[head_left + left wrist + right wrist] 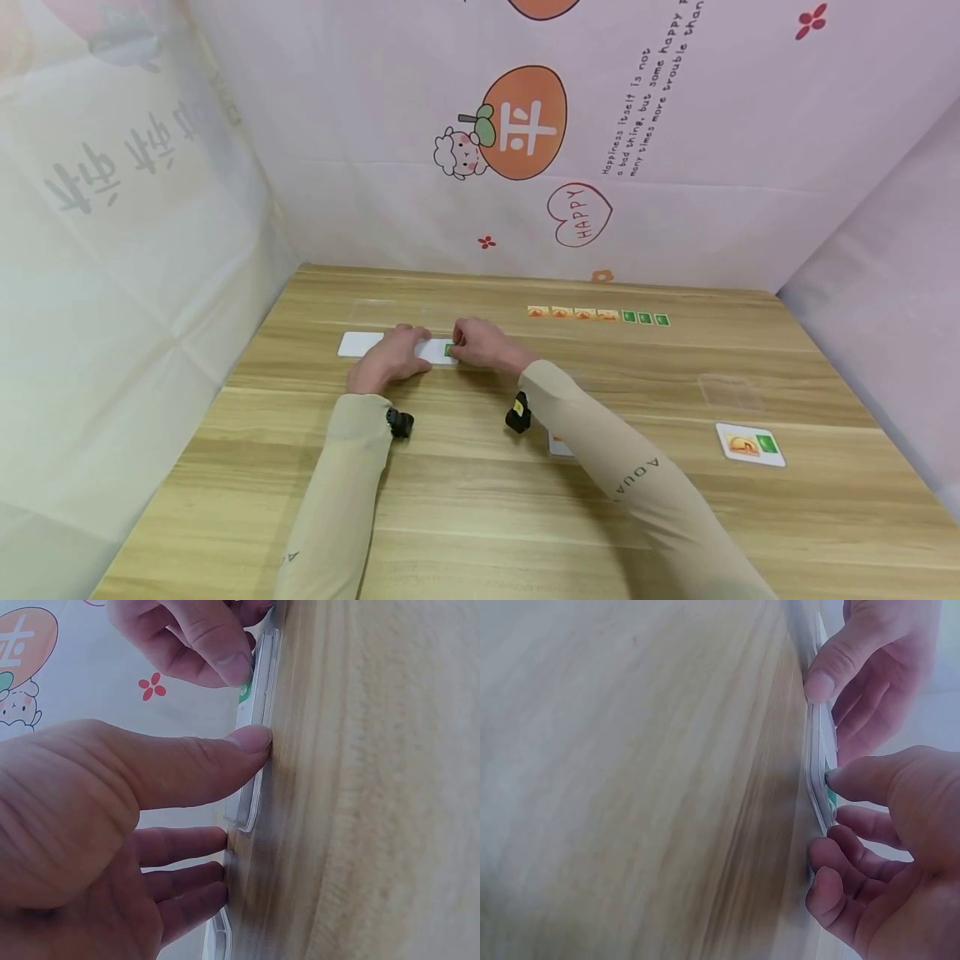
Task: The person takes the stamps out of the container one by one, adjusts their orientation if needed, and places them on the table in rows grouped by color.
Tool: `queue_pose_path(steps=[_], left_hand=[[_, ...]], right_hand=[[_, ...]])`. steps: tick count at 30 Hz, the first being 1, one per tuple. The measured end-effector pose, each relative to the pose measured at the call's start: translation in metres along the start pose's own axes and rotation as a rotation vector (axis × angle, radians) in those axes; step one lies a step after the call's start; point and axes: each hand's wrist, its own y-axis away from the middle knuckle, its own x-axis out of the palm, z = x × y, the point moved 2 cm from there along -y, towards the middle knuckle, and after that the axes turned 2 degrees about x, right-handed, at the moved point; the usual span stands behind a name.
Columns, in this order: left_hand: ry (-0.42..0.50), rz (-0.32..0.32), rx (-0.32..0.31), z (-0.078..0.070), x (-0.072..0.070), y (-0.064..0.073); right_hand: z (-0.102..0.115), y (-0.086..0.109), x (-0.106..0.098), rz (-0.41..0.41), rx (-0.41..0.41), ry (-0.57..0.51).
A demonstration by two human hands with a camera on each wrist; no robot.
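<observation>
Near the back left of the table lies a flat white card (429,351) with a clear, layered edge (264,712). My left hand (393,354) holds it by its edges, the thumb (247,740) on the near side and fingers reaching over to the far side. At the card's right end, my right hand (487,343) pinches a small green picture piece (448,351) between thumb and index finger, right at the white surface. The other right fingers curl beside the card's end in the right wrist view. Another white card (358,343) lies left of it, partly behind my left hand.
A row of small orange picture pieces (560,312) and green ones (645,318) lies at the back. To the right, a white card (750,444) bears an orange and a green picture. Clear sheets (731,392) lie behind it. Another card (558,446) is mostly under my right sleeve.
</observation>
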Motion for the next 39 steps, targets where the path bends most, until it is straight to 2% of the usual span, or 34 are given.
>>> queue_pose_path(steps=[16,30,39], left_hand=[[0.003,-0.007,0.001,0.0,0.002,0.0],[-0.01,-0.009,0.016,-0.002,0.001,0.0],[0.005,-0.007,0.007,0.0,0.0,0.0]], right_hand=[[0.001,0.001,0.001,-0.022,0.006,-0.063],[0.001,0.005,-0.001,-0.092,-0.022,-0.05],[0.006,0.01,-0.01,-0.074,-0.028,-0.062]])
